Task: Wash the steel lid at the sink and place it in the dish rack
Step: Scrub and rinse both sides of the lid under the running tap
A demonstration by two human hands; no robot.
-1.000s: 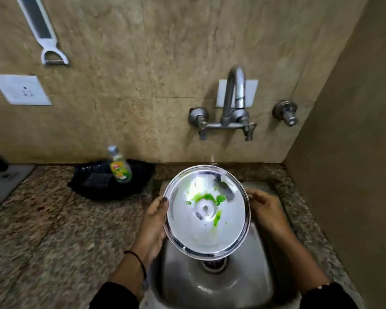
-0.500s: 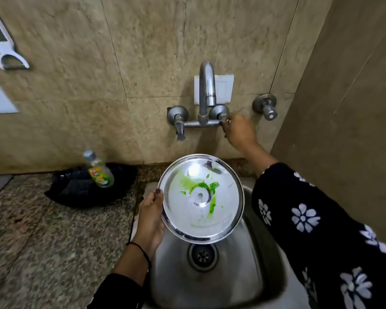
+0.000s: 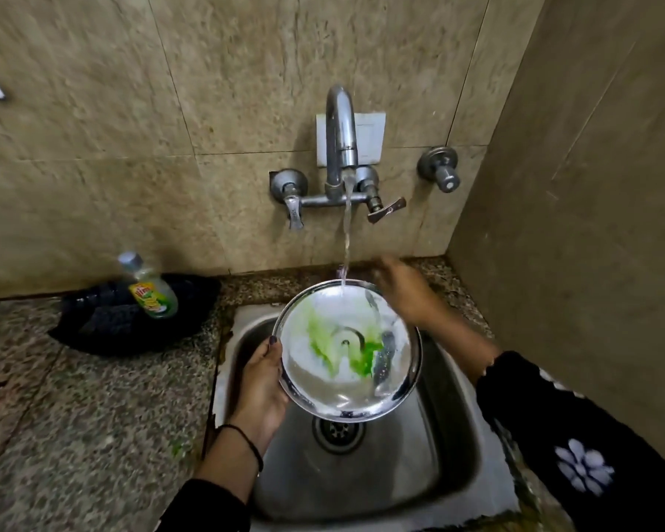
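A round steel lid [image 3: 323,382] smeared with green residue is held tilted over the steel sink [image 3: 419,455]. My left hand [image 3: 262,382] grips its left rim. Water runs from the wall tap [image 3: 340,136] onto the lid's upper part and spreads the green smear. My right hand [image 3: 404,289] is blurred at the lid's upper right rim, fingers apart; whether it touches the lid I cannot tell. No dish rack is in view.
A dish soap bottle [image 3: 148,288] leans on a black cloth [image 3: 104,324] on the granite counter [image 3: 73,416] left of the sink. The right tap handle [image 3: 386,211] is turned sideways. A separate valve [image 3: 440,172] sits on the wall. A tiled side wall closes the right.
My right hand left the tap handle and came down to the lid's upper right rim. Water now flows onto the lid, and the green residue has spread.
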